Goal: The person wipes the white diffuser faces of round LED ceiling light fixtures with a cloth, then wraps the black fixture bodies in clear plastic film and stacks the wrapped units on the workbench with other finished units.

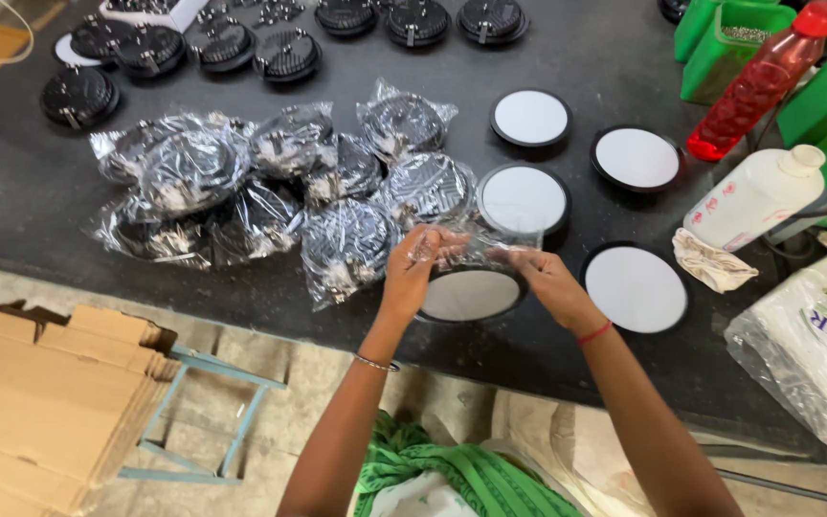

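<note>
Dark table (pixel 40 206), hands (pixel 412 268) (pixel 549 280) gripping bag (pixel 471 247)

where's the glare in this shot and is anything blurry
Head view: glare glints off the heap of plastic-wrapped lamps and the clear bag held by the left hand and right hand; light is soft, shadows faint; edges bend slightly.

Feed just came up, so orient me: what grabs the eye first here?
Both hands, left hand and right hand, hold a clear bag over a round white-faced disc at the table's near edge. Left of them lies a heap of bagged discs; a red bottle stands far right.
</note>
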`<control>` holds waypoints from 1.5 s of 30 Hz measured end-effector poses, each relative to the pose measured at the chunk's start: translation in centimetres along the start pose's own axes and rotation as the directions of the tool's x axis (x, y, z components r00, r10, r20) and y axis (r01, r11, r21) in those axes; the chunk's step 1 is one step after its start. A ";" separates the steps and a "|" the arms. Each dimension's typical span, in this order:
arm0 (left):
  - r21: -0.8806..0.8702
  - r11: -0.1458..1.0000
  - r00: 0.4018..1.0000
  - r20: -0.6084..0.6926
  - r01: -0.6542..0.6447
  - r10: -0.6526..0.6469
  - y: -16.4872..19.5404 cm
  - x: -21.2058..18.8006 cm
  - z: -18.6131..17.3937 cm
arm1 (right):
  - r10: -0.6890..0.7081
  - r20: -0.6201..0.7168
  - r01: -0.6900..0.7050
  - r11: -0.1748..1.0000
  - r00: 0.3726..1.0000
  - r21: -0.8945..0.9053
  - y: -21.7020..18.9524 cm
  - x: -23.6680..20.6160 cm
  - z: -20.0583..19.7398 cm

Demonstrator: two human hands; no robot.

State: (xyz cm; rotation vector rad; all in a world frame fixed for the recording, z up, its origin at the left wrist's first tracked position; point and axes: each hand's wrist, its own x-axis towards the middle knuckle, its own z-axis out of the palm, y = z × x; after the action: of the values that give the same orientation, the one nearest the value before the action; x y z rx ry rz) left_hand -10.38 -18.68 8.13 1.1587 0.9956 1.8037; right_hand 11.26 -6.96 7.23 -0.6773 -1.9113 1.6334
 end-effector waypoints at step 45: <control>-0.174 0.967 0.901 0.423 0.188 -0.099 4.6 2.0 2.5 | -0.023 0.086 0.083 0.598 0.996 -0.797 -12.3 -2.7 4.1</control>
State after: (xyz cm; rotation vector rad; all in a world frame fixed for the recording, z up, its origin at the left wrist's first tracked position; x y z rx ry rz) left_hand -9.44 -18.30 13.63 1.2285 0.6080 1.4258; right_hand 10.09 -13.53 18.70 -0.8818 -2.6864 0.6563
